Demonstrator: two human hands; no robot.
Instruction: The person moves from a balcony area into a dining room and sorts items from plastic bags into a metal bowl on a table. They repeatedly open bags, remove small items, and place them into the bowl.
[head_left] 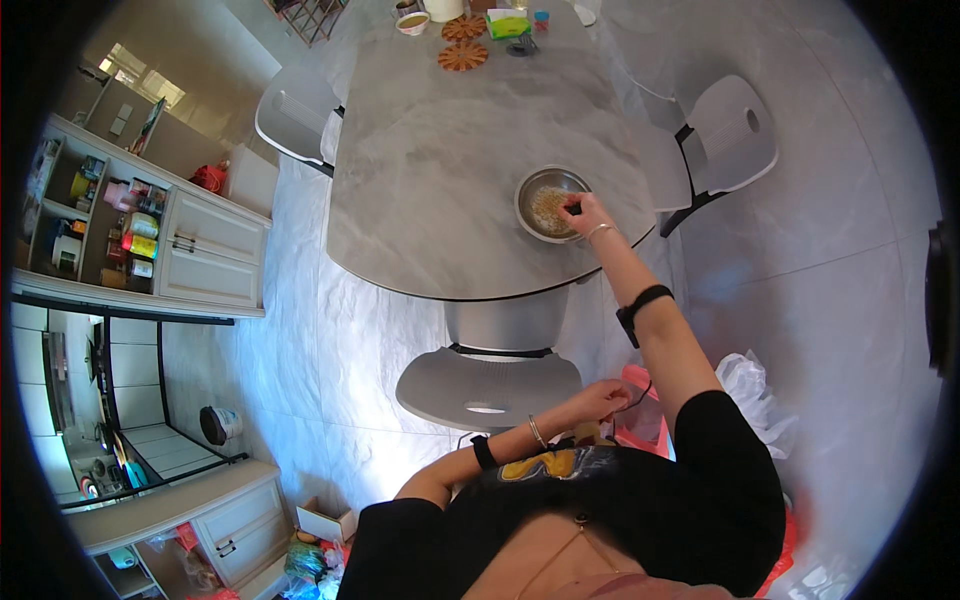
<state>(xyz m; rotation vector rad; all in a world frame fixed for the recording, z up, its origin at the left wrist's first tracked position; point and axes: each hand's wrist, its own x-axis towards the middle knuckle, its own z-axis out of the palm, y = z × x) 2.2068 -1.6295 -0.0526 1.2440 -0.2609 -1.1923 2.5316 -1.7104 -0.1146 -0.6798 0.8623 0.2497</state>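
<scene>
A round metal bowl [524,217] stands near the front right edge of the grey marbled table [430,190]. Pale, small grain-like bits [549,203] cover its bottom. My right hand [590,216] reaches over the bowl's right rim, its fingers pinched together. Something small and dark shows at those fingertips, too small to name. Lower down, in front of my body, my left hand [600,400] is held with curled fingers beside a pink bin [645,415]. A thin dark line runs by its fingertips; what the fingers hold, if anything, is unclear.
A grey chair [488,390] stands between me and the table, with others [735,135] at its sides. Orange round mats [463,57], a green tissue pack [508,26] and a bowl [412,22] sit at the far end. Cabinets [210,245] line the left.
</scene>
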